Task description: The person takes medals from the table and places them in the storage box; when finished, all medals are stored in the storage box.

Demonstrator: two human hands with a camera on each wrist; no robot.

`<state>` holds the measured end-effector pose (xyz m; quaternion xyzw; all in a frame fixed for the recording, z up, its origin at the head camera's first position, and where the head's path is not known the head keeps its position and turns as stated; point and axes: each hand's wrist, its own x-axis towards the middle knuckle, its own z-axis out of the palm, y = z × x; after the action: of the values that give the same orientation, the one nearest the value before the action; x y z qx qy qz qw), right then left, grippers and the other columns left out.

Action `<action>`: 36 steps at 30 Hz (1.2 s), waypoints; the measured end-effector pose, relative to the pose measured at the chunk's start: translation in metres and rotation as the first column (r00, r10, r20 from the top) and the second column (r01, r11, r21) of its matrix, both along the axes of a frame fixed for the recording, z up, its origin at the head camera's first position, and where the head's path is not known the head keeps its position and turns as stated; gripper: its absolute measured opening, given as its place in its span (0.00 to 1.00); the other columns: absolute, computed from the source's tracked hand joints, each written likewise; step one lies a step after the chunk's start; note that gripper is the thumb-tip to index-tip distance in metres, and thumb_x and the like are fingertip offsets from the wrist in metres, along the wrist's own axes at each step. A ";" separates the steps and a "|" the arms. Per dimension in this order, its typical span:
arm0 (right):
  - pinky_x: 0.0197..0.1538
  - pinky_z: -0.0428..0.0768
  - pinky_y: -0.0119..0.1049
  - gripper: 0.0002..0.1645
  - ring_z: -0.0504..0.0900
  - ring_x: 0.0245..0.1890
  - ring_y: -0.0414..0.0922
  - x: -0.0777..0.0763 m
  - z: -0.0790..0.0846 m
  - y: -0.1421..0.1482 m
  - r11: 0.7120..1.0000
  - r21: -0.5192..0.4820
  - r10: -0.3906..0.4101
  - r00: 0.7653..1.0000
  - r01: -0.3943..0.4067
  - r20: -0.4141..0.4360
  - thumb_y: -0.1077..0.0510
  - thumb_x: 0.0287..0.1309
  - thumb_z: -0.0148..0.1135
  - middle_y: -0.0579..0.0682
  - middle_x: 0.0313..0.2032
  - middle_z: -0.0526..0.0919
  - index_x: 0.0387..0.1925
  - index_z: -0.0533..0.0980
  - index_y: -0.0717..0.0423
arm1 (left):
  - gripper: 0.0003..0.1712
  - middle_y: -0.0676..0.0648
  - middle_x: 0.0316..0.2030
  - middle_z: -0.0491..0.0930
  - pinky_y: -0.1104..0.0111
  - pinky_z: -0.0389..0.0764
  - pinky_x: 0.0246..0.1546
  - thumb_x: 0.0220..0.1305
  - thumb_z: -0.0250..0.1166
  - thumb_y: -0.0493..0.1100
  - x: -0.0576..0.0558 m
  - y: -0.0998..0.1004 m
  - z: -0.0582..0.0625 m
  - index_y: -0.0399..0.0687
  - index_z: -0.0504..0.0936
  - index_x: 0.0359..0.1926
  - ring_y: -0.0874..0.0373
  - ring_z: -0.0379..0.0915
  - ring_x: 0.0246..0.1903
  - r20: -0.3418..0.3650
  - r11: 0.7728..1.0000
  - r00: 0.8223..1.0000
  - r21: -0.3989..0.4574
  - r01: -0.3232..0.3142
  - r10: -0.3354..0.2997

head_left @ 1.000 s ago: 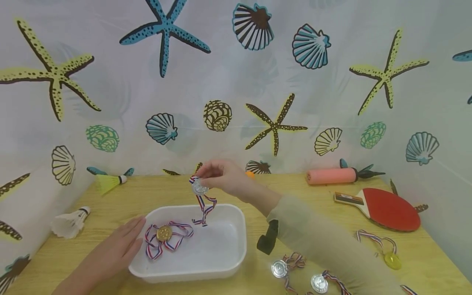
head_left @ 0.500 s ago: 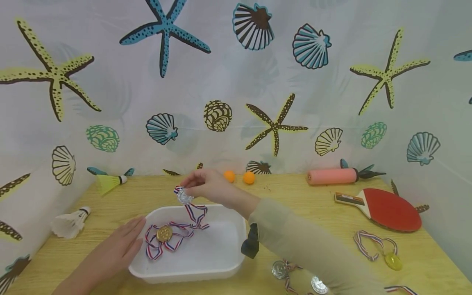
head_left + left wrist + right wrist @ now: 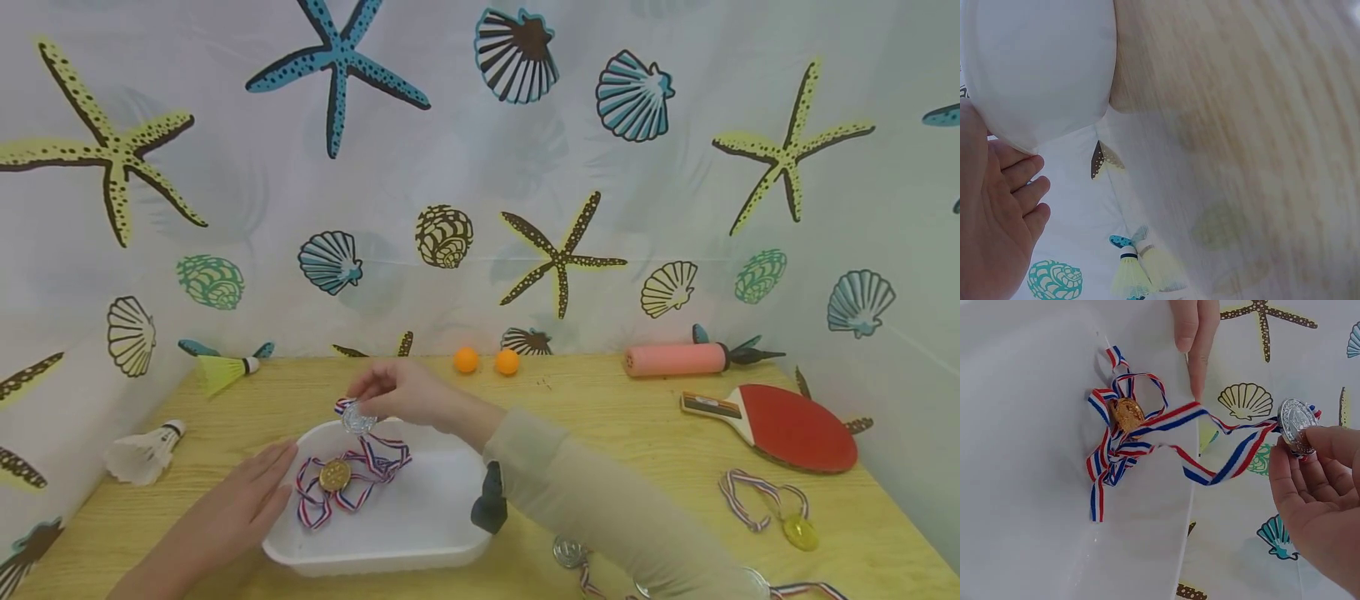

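Observation:
In the head view, my right hand [image 3: 408, 396] is above the back left of a white plastic tub [image 3: 420, 558], pinching a silver medal [image 3: 1297, 426] between thumb and fingers. Its red, white and blue ribbon [image 3: 1235, 465] hangs into the tub, touching the ribbon of a gold medal [image 3: 334, 475] that lies inside on the left. At the tub's left rim rests my left hand [image 3: 228, 508], its fingers extended and touching the edge. From the left wrist view, those fingers [image 3: 1025, 169] lie against the outside of the tub, with the thumb mostly hidden.
Silver medals [image 3: 568, 551] lie front right, partly behind the right sleeve. A yellow medal [image 3: 799, 531] and a table tennis paddle [image 3: 798, 427] are further right. Two orange balls [image 3: 466, 360], a pink hand pump [image 3: 675, 359], a yellow shuttlecock [image 3: 221, 372] and a white one [image 3: 142, 454] line the edges.
My right hand has moved left and down with the silver medal, and more of its ribbon now lies in the tub beside the gold medal. The left hand has stayed put.

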<state>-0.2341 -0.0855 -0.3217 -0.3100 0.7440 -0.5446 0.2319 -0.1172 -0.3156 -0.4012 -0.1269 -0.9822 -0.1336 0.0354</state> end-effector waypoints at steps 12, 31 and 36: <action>0.33 0.81 0.31 0.08 0.76 0.27 0.41 -0.010 -0.022 0.005 0.978 0.189 0.085 0.996 -0.090 0.036 0.72 0.53 0.60 0.49 0.27 0.78 0.37 0.77 0.64 | 0.33 0.32 0.64 0.57 0.43 0.56 0.58 0.70 0.47 0.52 -0.001 0.000 0.000 0.32 0.58 0.66 0.35 0.51 0.62 0.024 1.000 1.000 0.005 -0.005 0.005; 0.31 0.75 0.25 0.05 0.74 0.26 0.38 -0.014 -0.041 0.000 0.866 0.491 0.212 0.957 -0.091 -0.197 0.69 0.51 0.63 0.45 0.26 0.79 0.30 0.80 0.58 | 0.32 0.32 0.64 0.57 0.43 0.56 0.59 0.70 0.48 0.50 0.001 -0.001 0.000 0.32 0.59 0.65 0.35 0.51 0.62 0.012 1.000 1.000 0.007 0.005 -0.005; 0.27 0.74 0.25 0.05 0.72 0.23 0.38 -0.013 -0.042 -0.003 0.854 0.516 0.189 0.962 -0.062 -0.196 0.68 0.51 0.64 0.45 0.24 0.78 0.27 0.78 0.57 | 0.33 0.32 0.64 0.57 0.43 0.55 0.59 0.70 0.47 0.51 -0.001 -0.001 0.000 0.32 0.58 0.66 0.35 0.51 0.62 0.035 1.000 0.999 0.011 -0.003 0.003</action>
<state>-0.2469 -0.0884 -0.3640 -0.3499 0.8609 -0.2729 0.2489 -0.1178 -0.3168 -0.4009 -0.1228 -0.9821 -0.1413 0.0192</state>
